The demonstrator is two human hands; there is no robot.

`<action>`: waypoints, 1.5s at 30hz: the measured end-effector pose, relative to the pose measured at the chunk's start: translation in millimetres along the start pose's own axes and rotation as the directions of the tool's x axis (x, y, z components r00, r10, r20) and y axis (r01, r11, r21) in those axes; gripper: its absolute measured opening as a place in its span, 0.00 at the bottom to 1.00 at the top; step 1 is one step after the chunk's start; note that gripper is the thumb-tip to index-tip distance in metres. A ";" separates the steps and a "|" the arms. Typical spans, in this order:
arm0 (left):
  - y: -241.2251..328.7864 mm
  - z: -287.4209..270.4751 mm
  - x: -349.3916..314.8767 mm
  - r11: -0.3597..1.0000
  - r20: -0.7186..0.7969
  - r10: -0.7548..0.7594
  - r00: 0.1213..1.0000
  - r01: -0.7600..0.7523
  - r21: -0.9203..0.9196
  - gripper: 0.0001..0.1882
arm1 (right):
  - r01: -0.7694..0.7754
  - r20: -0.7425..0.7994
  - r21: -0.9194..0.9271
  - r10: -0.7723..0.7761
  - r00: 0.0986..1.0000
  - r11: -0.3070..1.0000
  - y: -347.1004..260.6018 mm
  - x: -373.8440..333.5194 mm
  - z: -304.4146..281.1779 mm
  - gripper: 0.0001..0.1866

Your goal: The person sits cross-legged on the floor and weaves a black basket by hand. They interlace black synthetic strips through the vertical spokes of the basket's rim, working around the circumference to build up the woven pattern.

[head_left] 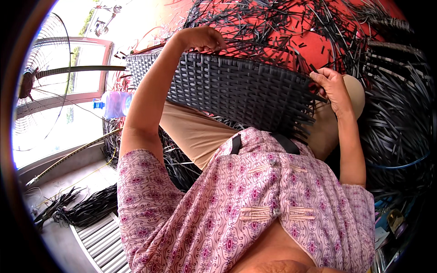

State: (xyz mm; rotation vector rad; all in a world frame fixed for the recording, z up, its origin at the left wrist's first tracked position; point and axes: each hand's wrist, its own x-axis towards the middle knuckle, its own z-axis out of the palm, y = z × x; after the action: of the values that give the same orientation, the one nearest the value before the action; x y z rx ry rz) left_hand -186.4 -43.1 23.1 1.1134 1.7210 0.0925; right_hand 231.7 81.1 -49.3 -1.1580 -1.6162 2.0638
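Observation:
Across my lap lies a woven piece of flat black plastic strips, tightly plaited, with loose strip ends sticking out at its right side. My left hand is over its far edge, fingers curled together beside thin black strips; what they hold, if anything, is too small to make out. At the far right corner my right hand pinches a black strip between thumb and forefinger, the other fingers bent under. The underside of the woven piece is hidden.
Black strips and short offcuts lie scattered over the red floor. A large heap of black strips is at my right. On the left are a fan, a clear plastic bottle and a bundle of black strips by a white slatted surface.

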 end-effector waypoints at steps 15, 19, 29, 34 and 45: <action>-35.9 -0.3 -10.1 0.917 -0.170 0.047 0.984 -0.110 -0.384 0.10 | -0.038 0.017 -0.113 0.041 0.999 0.993 -19.3 -4.7 1.8 0.09; -35.7 -4.4 -9.2 0.979 -0.197 0.062 0.978 -0.098 -0.178 0.09 | -0.064 0.042 -0.141 0.071 0.997 0.988 -25.4 -12.9 -21.4 0.08; -25.3 -5.7 -14.9 0.927 -0.130 0.220 0.967 -0.166 0.336 0.08 | -0.019 0.009 -0.188 0.021 1.000 0.982 -40.9 -9.7 -24.2 0.10; -21.4 -13.0 -14.8 0.898 -0.089 0.228 0.970 -0.175 0.403 0.11 | -0.051 -0.002 -0.142 0.051 0.999 0.989 -43.4 -5.5 -8.9 0.09; -41.0 -31.4 -16.3 0.991 -0.057 0.068 0.996 -0.074 -0.111 0.11 | -0.042 0.021 -0.011 0.043 0.999 0.999 -24.4 -8.3 1.1 0.10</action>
State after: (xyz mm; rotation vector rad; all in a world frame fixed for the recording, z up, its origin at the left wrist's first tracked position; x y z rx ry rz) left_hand -236.0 -64.4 27.0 1.0971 1.7014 0.2624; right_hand 230.1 83.2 -23.7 -1.1875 -1.6282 2.1033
